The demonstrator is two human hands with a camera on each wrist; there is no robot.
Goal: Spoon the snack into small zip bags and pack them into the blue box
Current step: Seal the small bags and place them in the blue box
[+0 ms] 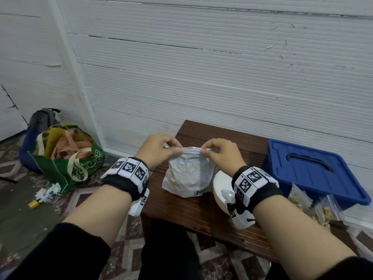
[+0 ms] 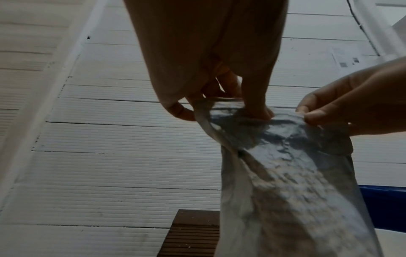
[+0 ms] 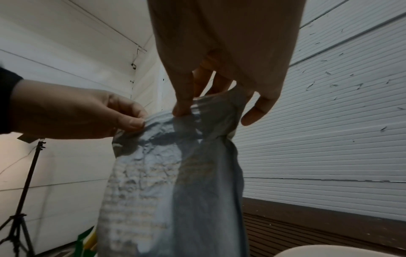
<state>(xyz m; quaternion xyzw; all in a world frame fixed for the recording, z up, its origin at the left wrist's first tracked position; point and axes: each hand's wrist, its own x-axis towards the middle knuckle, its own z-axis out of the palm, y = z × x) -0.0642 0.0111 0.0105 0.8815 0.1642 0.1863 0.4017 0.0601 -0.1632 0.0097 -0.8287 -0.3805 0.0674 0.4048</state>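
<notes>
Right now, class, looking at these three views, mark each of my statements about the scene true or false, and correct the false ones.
1. Both hands pinch the top edge of the snack bag. True.
2. The blue box has its lid off. False: the lid is on.
3. A spoon lies in the white bowl. True.
4. The green tote stands on the table. False: it stands on the floor.
5. The left hand holds the spoon. False: it pinches the bag.
</notes>
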